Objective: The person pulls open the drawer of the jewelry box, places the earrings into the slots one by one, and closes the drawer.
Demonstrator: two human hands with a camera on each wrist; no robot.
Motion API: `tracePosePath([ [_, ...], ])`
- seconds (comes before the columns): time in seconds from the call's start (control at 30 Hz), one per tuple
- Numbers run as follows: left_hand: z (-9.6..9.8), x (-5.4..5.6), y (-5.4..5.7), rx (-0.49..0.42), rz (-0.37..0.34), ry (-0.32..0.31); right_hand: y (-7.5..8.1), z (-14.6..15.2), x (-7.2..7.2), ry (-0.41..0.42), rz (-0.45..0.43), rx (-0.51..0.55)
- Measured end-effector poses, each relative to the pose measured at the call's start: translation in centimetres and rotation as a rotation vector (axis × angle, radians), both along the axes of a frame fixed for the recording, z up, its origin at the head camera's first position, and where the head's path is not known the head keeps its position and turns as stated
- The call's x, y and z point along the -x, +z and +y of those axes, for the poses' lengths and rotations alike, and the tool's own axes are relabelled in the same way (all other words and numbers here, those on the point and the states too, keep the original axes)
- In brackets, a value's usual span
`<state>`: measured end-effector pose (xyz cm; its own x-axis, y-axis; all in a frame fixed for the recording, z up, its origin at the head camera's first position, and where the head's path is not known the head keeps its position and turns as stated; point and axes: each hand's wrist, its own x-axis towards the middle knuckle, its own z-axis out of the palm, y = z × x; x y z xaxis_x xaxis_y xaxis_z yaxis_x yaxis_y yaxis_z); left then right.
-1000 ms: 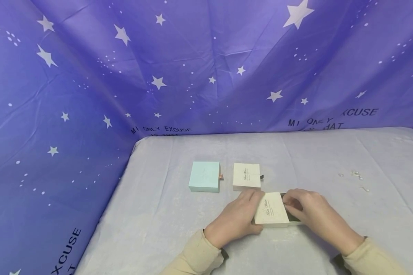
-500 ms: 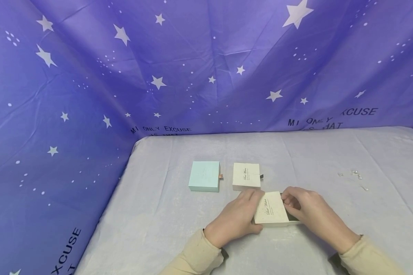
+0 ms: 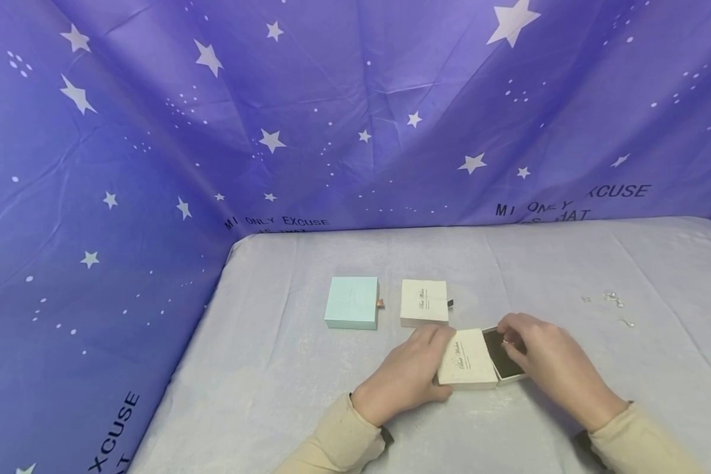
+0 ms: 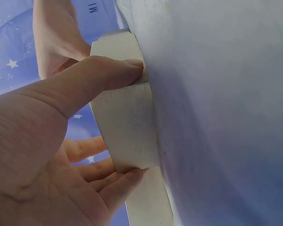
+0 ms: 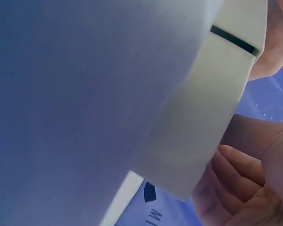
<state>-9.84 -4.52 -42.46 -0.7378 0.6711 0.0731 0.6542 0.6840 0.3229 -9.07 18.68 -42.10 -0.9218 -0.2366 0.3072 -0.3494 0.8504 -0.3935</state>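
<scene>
A cream drawer-style gift box (image 3: pixel 467 359) lies on the cloth, its drawer (image 3: pixel 511 378) pulled partway out on the right and showing dark lining. My left hand (image 3: pixel 404 375) grips the box sleeve from the left, thumb along the near side and fingers on the far side, as the left wrist view (image 4: pixel 125 122) also shows. Over the drawer, my right hand (image 3: pixel 545 349) has thumb and fingers curled together, with a tiny shiny piece of jewellery seemingly between the tips. In the right wrist view the drawer's outer wall (image 5: pixel 188 127) hides those fingertips.
Behind the left hand stand a mint-green box (image 3: pixel 352 303) with an orange tab and a smaller cream box (image 3: pixel 424 303) with a black tab. Several small earrings (image 3: pixel 613 299) lie on the grey cloth (image 3: pixel 569 263) at the right. A purple star-printed curtain (image 3: pixel 361 99) hangs behind.
My right hand has risen slightly and moved back to the right, uncovering more of the dark lining. The drawer sits a little askew now. My left hand stays on the sleeve.
</scene>
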Motion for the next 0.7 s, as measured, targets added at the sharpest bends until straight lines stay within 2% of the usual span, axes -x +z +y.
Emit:
tracePosePath([
  [0.33,-0.02,0.05,-0.12,-0.004,0.002,-0.001,-0.18,0.36,0.66,-0.006,0.046,-0.052],
  [0.57,0.03,0.0,0.01,-0.006,0.004,-0.011,-0.38,0.73,0.35,-0.02,-0.004,-0.024],
  [0.7,0.03,0.05,0.09,0.0,-0.006,-0.009,-0.18,0.52,0.04,-0.039,-0.006,-0.047],
])
